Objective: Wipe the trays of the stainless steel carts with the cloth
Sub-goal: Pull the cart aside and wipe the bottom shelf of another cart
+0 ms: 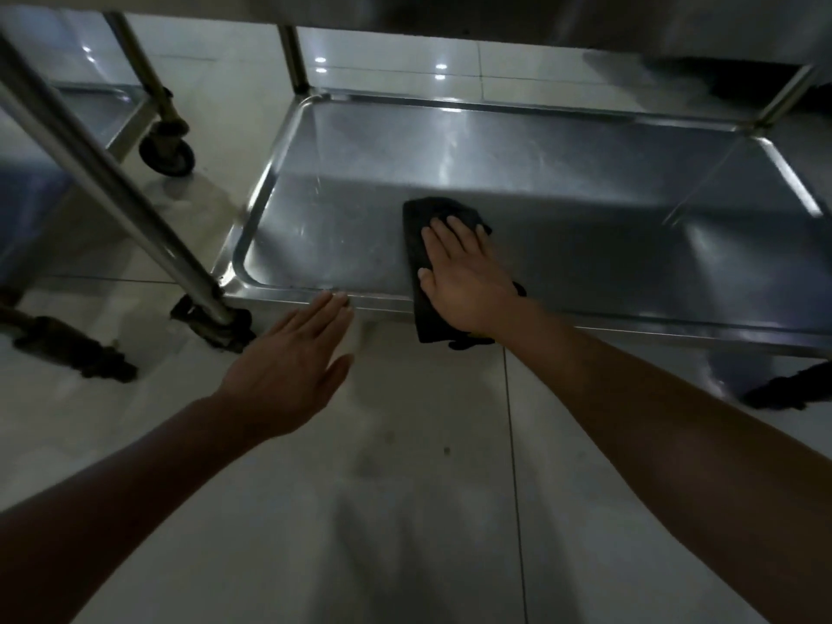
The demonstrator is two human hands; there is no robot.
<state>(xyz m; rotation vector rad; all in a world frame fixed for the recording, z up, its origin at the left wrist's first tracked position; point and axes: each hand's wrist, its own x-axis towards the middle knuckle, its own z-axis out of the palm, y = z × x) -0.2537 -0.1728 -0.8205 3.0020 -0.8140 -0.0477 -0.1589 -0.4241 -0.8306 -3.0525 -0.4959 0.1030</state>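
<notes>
Right hand [463, 277] flat, fingers straight and spread, palm down, arm extended. Left hand [292, 371] flat too, fingers together, reaching forward, thumb out.

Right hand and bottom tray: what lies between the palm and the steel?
In the head view, the dark cloth lies flat under the right hand, between it and the bottom tray.

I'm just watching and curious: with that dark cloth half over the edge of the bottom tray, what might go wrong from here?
Part of the cloth hangs over the tray's front rim, and the right hand only presses it flat, so it could slip onto the floor. The cart stands on casters; a firm wipe might roll it, since the left hand just touches the rim. The tray's far corners might get missed.
</notes>
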